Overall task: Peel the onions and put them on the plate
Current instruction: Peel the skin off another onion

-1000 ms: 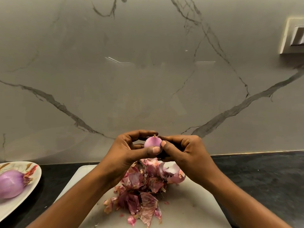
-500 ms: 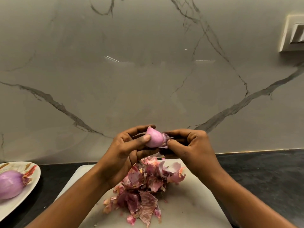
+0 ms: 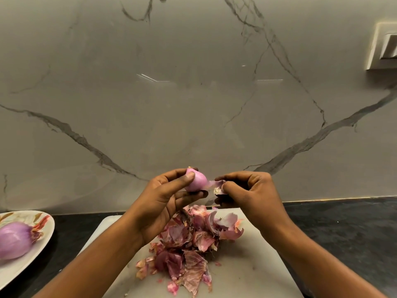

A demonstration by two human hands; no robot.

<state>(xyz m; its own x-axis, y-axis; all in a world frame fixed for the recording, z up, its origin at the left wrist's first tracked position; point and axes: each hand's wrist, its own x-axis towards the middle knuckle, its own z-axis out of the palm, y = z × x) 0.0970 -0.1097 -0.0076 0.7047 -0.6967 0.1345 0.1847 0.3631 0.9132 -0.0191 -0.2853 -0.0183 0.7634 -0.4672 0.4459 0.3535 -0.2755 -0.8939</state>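
My left hand (image 3: 165, 201) grips a small pink onion (image 3: 196, 181) between thumb and fingers, held up above the white cutting board (image 3: 247, 265). A strip of onion skin (image 3: 217, 187) stretches from the onion to the right, pinched by the thumb and fingers of my right hand (image 3: 251, 196). A heap of pink peels (image 3: 189, 246) lies on the board beneath both hands. At the far left a patterned plate (image 3: 46, 231) carries one peeled purple onion (image 3: 15, 239).
The board rests on a dark stone counter (image 3: 343, 229) against a grey marble backsplash (image 3: 193, 104). A wall switch plate (image 3: 382, 46) sits at the upper right.
My hands have moved apart. The left hand turned the onion and shifted it left, while the right hand drew a strip of skin off to the right.
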